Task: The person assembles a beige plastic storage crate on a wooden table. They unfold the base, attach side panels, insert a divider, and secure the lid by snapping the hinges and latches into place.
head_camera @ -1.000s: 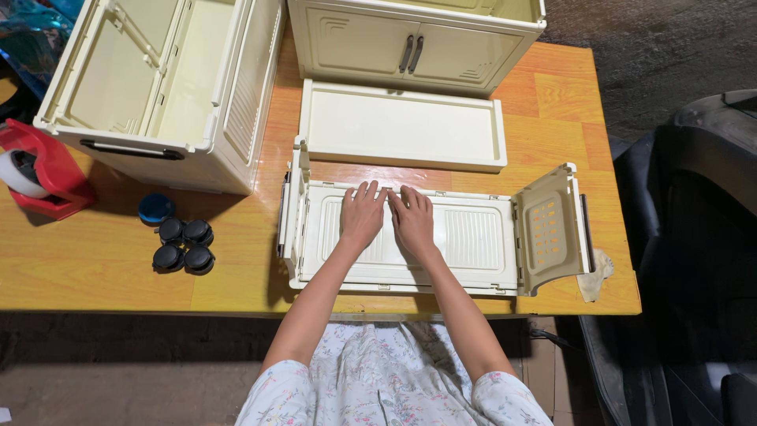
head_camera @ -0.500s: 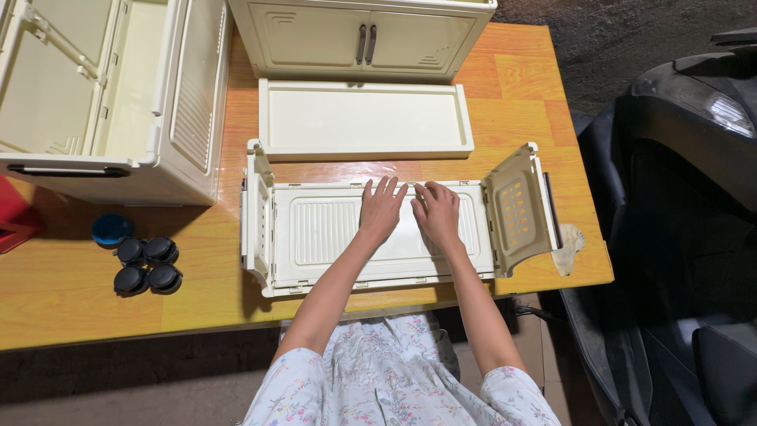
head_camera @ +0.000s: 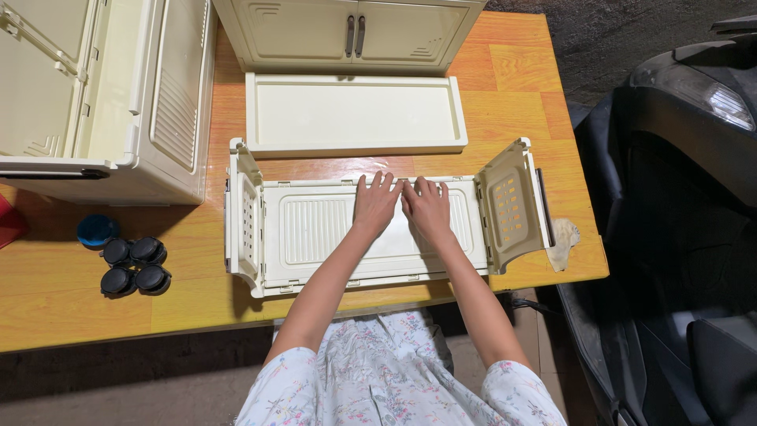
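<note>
At the far left a sliver of a red object (head_camera: 6,225) shows at the frame edge; beside it stands a large cream plastic crate (head_camera: 102,95), open at the top, its ribbed side panel facing right; below it on the orange wooden table (head_camera: 71,304) lie a blue round cap (head_camera: 98,230) and four black caster wheels (head_camera: 134,265) set close in a square; no label or printed sign is legible on any of these. In the middle a folded cream crate (head_camera: 363,229) lies flat near the table's front edge, its left end flap (head_camera: 243,213) upright and its right end flap (head_camera: 512,203), pierced with small orange-lit slots, tilted outward. The left hand (head_camera: 375,203) and the right hand (head_camera: 428,208) rest side by side on the ribbed centre panel, palms down and fingers spread; neither grips anything. Behind lie a shallow cream lid tray (head_camera: 351,112) and a cream cabinet with two doors and dark handles (head_camera: 351,31). At the right a scrap of pale rag (head_camera: 564,241) sits at the table corner, beside a dark scooter (head_camera: 686,158). As a judgement: the flat crate sits close to the table's front edge, so a hard downward press could tip it towards the person; a finger could be pinched if an upright end flap swings inward.
</note>
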